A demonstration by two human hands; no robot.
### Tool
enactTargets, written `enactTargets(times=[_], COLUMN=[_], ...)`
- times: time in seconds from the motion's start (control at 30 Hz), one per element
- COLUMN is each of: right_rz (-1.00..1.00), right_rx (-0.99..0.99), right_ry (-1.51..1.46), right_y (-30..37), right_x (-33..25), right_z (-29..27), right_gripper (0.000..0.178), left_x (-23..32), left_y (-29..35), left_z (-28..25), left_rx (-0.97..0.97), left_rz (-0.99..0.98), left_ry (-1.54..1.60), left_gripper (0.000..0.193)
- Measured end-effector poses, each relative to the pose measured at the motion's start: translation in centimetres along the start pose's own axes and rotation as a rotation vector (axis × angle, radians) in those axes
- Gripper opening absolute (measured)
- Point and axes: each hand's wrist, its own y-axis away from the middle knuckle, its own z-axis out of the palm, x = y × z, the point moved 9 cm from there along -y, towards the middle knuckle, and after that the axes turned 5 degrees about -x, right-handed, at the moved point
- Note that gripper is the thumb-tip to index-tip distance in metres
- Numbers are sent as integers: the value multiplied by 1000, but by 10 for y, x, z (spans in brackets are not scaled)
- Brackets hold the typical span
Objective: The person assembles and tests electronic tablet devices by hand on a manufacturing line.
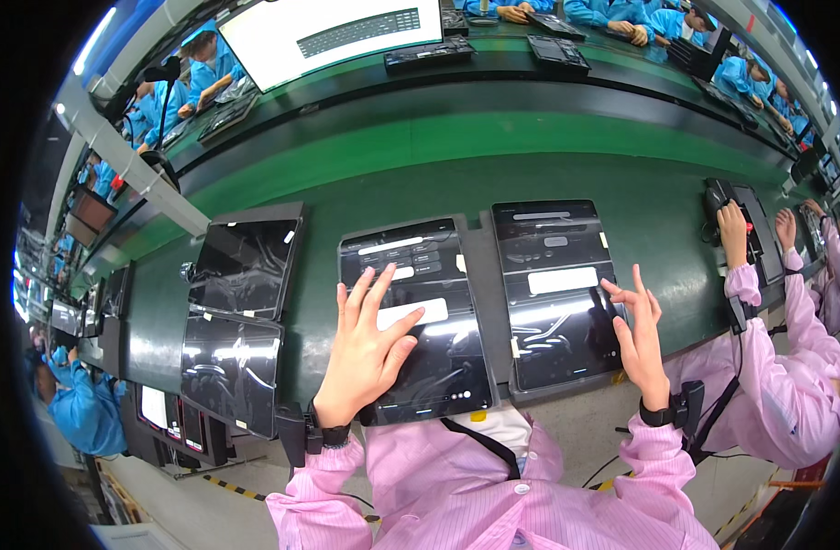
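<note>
Two large black touchscreen devices lie side by side on the green bench, both lit, with white boxes on their screens and small pale stickers at their edges. On the left touchscreen device (447,357), my left hand (365,348) is spread over the left half, fingertips at or just above the glass; contact cannot be made out. My right hand (643,344) is at the right edge of the right touchscreen device (562,344), fingers apart, the index finger raised. Neither hand grips anything. Each wrist wears a black band with a small box.
Two dark, film-covered screens (246,261) lie one behind the other at left. A bright monitor (333,46) stands beyond the black rail. At right, a pink-sleeved co-worker's hand (733,234) touches a black device. People in blue work across the line.
</note>
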Motion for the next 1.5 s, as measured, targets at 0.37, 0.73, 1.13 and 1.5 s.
enactTargets(times=[0.37, 0.73, 1.13, 1.5], right_rz=[1, -4, 642, 676], right_rx=[-32, -45, 233, 360], right_ry=[-37, -22, -931, -949], right_y=[4, -6, 134, 121], right_x=[4, 0, 80, 71], right_z=[6, 4, 55, 56], right_gripper=[30, 26, 35, 30], left_x=[14, 35, 138, 147], left_y=[-10, -10, -17, -16], left_z=[24, 16, 102, 113], left_rx=[-85, -95, -241, -183], left_rz=[41, 90, 336, 291], left_ry=[35, -43, 179, 135], left_gripper=[32, 38, 61, 63])
